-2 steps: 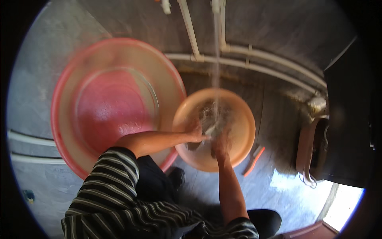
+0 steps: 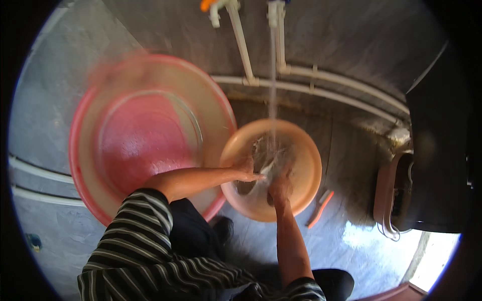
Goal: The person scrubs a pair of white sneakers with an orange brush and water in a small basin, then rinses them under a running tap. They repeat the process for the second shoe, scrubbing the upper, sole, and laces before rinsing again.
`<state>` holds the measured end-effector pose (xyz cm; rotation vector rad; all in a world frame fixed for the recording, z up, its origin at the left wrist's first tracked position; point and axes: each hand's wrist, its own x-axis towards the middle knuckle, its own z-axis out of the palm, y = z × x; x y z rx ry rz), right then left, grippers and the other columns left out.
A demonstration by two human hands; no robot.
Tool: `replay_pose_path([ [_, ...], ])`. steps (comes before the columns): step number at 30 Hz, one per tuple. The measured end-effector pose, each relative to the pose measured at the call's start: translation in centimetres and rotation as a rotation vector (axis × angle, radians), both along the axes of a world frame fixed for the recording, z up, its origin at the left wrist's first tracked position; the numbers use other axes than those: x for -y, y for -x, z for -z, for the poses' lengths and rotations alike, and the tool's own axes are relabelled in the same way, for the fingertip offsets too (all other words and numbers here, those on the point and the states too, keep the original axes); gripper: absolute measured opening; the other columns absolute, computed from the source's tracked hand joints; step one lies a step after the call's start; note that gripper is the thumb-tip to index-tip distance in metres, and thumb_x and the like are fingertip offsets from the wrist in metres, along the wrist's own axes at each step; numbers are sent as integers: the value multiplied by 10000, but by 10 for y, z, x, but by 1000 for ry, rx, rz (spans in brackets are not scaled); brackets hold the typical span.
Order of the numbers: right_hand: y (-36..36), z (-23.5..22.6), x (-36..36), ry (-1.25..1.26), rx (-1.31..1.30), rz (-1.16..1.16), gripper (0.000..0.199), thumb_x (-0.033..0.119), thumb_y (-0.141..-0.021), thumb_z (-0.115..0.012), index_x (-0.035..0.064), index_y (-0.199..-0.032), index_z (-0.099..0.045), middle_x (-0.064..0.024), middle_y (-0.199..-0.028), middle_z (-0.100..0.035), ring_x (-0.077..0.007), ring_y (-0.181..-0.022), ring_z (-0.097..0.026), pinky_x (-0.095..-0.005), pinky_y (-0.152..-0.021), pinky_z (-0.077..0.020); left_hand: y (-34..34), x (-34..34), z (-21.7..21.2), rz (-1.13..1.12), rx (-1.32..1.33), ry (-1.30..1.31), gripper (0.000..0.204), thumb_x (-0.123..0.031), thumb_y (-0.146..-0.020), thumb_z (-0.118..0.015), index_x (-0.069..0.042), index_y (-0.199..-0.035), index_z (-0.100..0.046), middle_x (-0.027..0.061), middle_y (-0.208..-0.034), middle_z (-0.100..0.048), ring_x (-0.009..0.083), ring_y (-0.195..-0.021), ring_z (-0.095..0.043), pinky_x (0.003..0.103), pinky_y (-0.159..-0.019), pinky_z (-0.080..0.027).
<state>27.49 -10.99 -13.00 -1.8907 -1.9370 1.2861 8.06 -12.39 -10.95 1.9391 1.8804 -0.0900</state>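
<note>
While both forearms reach forward from the striped sleeves point(image 2: 145, 251) at the lower edge, little differs from the frame a moment earlier: the hands sit in the same spot inside the orange basin point(image 2: 301, 165), and only the view has shifted slightly. The left hand point(image 2: 247, 170) lies against the near-left inner wall of the basin, its long axis running left to right, fingers pointing toward the middle. The right hand point(image 2: 279, 188) comes in from the near rim, pointing away from the person, toward the wall. The two meet at a small pale thing point(image 2: 267, 169) under the falling water (too blurred to name), and I cannot tell whether either hand is closed on it or merely touching it. The basin stands on the wet grey floor point(image 2: 351, 241), touching the right side of a large pink tub point(image 2: 150, 135). An orange stick-like item point(image 2: 320, 208) lies on the floor just right of the basin. Farther off, a thin stream of water point(image 2: 272, 80) drops from white pipes point(image 2: 311, 85) along the wall.
</note>
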Motion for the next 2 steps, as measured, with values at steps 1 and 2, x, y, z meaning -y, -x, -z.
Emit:
replay_pose_path([
  [1,-2,-6,-3,-55,-107,17,1020,176,-840,-727,170,-1637,-91,-205,-1612,-322,-411,-1349,-502,-504,-1069,-445,17,-13,-12,104,17,144,1158,-656,-866,-631,85,-1584,-106,308,-1666,-71,471,-1542,-88,510,-1270,-97],
  [2,5,-12,-11,-86,-136,17,1020,176,-840,-727,170,-1637,-91,-205,-1612,-322,-411,-1349,-502,-504,-1069,-445,26,-21,-22,103,-14,114,1158,-656,-866,-631,85,-1584,-106,308,-1666,-71,471,-1542,-88,510,-1270,-97],
])
